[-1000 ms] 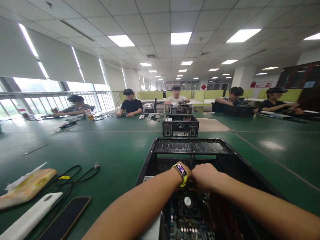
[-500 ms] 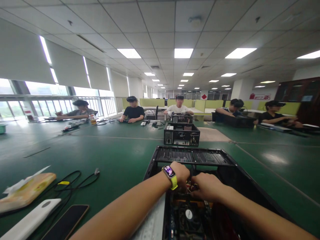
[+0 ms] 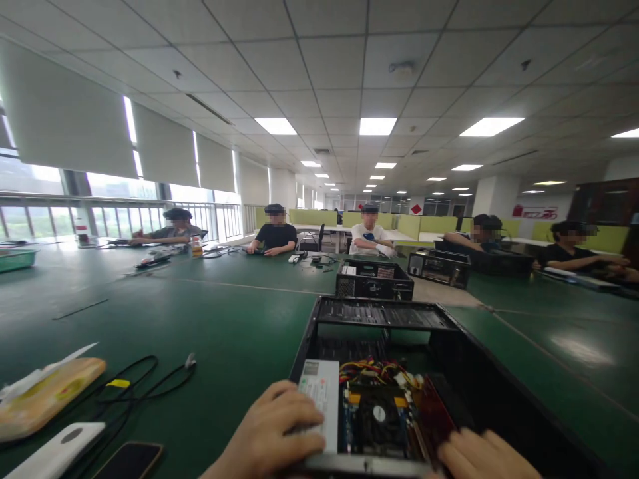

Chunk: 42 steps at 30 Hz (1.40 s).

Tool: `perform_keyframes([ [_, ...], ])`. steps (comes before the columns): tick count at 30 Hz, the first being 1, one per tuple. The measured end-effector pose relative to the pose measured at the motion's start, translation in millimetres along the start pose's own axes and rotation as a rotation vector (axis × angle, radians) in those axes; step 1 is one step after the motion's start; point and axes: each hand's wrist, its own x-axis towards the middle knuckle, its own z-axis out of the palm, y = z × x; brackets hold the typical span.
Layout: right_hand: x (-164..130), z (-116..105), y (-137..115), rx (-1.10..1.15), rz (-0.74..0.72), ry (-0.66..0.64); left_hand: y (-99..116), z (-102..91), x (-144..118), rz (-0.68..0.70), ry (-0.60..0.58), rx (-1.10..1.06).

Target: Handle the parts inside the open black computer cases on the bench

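Note:
An open black computer case (image 3: pixel 379 313) lies on the green table (image 3: pixel 200 319) right in front of me. Inside it I see a grey power supply (image 3: pixel 322 399), a motherboard with a fan (image 3: pixel 379 416) and a bundle of coloured wires (image 3: pixel 374 368). My left hand (image 3: pixel 272 432) lies flat on the near end of the power supply, fingers spread. My right hand (image 3: pixel 482 456) rests at the case's near right edge, only partly in view, with nothing seen in it.
Left of the case lie black cables (image 3: pixel 144 379), a tan packet (image 3: pixel 47 396), a white device (image 3: pixel 54 452) and a phone (image 3: pixel 127 460). Another black case (image 3: pixel 374 279) stands further back. Several people sit along the table's far side.
Both hands have drawn back from deep inside the case to its near edge. The view has tilted up and shifted, uncovering the wires and motherboard.

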Motion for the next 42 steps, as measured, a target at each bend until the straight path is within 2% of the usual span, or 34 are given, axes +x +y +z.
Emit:
perform_keyframes([
  [3,36.5,31.5,11.3,-0.063,0.028,-0.124,-49.0,5.2,40.7,-0.097,0.058,0.038],
  [6,74.2,76.6,33.6,-0.099,0.1,-0.258,-104.5,17.5,71.6,-0.213,0.106,0.056],
  [8,93.4,105.4,48.7,-0.128,0.134,-0.313,-136.0,25.5,88.3,-0.28,0.097,0.071],
  [10,107.7,129.3,62.2,-0.15,0.151,-0.357,-158.6,32.1,104.8,-0.346,0.094,0.099],
  [12,119.8,149.5,74.8,-0.171,0.171,-0.391,-171.0,40.0,121.8,-0.451,0.15,0.143],
  [15,138.9,178.9,94.5,-0.199,0.205,-0.407,-171.8,63.1,142.2,-0.655,0.284,0.219],
  [17,152.5,200.4,107.9,-0.204,0.23,-0.4,-163.2,89.0,143.9,-0.72,0.304,0.236],
  [19,165.3,222.2,119.7,-0.206,0.249,-0.405,-150.5,119.7,131.1,-0.695,0.194,0.174],
  [21,175.7,242.0,129.1,-0.204,0.259,-0.418,-136.6,147.2,106.4,-0.648,-0.023,0.031],
  [23,183.4,258.4,136.2,-0.198,0.268,-0.434,-125.0,163.0,78.1,-0.629,-0.237,-0.118],
  [25,189.5,272.2,142.3,-0.192,0.296,-0.448,-118.7,165.0,55.0,-0.636,-0.362,-0.216],
  [28,198.5,293.2,152.4,-0.199,0.43,-0.446,-118.1,153.5,39.3,-0.603,-0.469,-0.303],
  [30,203.8,310.8,159.0,-0.217,0.606,-0.418,-119.5,147.3,39.5,-0.593,-0.533,-0.308],
  [33,202.9,341.0,165.7,-0.225,0.984,-0.354,-120.9,148.4,45.0,-0.62,-0.582,-0.286],
  [35,192.3,358.2,168.1,-0.196,1.112,-0.272,-122.8,152.8,47.1,-0.629,-0.593,-0.314],
  [36,184.2,364.1,169.2,-0.173,1.101,-0.212,-124.2,154.8,47.2,-0.631,-0.592,-0.331],
  [39,154.7,367.4,172.1,-0.056,0.891,-0.068,-128.1,156.9,44.5,-0.638,-0.576,-0.373],
  [42,128.4,347.8,169.0,0.136,0.769,-0.152,-126.3,153.1,41.3,-0.584,-0.565,-0.364],
])
